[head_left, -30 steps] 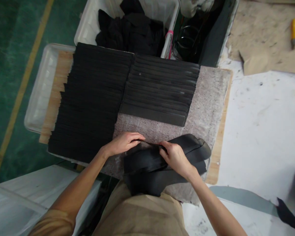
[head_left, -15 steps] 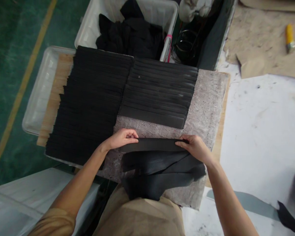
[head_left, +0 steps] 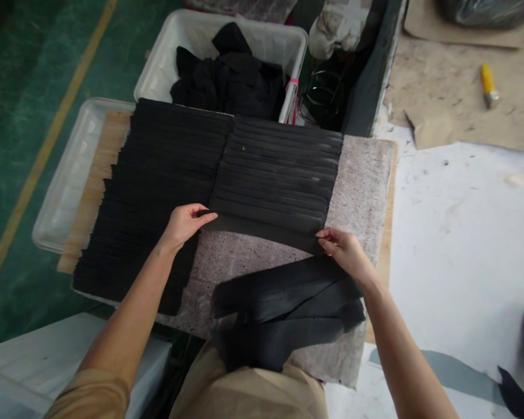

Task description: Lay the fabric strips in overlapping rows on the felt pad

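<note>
Between my two hands a flat black strip is stretched, lying along the near edge of a row of overlapping black strips. My left hand pinches its left end, beside a larger block of layered black strips. The strip's right end is pinched by my right hand. Closer to my body lies a loose pile of black strips, partly hanging over the front edge of the speckled grey board that bears all of these.
Behind the board stands a white bin with black pieces in it. Another pale tray sticks out at left under a wooden board. A yellow-handled brush lies on brown sheeting at right, beyond a white table surface.
Both hands have carried the strip away from my body, from bare board to the near edge of the row. The camera view has shifted slightly.
</note>
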Demonstrator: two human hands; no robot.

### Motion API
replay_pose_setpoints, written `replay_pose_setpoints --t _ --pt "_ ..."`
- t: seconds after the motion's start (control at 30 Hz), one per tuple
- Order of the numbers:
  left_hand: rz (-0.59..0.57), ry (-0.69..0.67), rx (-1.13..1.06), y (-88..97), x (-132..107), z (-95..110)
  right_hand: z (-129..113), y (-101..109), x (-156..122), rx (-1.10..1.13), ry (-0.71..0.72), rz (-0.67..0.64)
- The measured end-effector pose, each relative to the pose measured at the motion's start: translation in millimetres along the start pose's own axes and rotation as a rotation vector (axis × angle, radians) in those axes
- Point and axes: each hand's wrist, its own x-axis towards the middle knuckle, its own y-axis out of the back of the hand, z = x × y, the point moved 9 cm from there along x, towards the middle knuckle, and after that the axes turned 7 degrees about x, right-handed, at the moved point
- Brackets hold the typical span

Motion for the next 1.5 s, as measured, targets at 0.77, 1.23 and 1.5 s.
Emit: replay_pose_setpoints --t 0.77,1.23,1.5 --pt "0.209 -0.143 0.350 11.9 15.4 0.8 10.5 15.1 4.7 -0.406 -0.044 0.306" --pt "0.306 -0.169 0.425 13.2 19.6 -3.0 3.6 14.1 3.6 -0.540 -0.054 0.351" --pt "0.325 -0.163 0.415 12.3 21.5 -7.3 1.5 13.5 1.8 -0.585 -0.069 0.373"
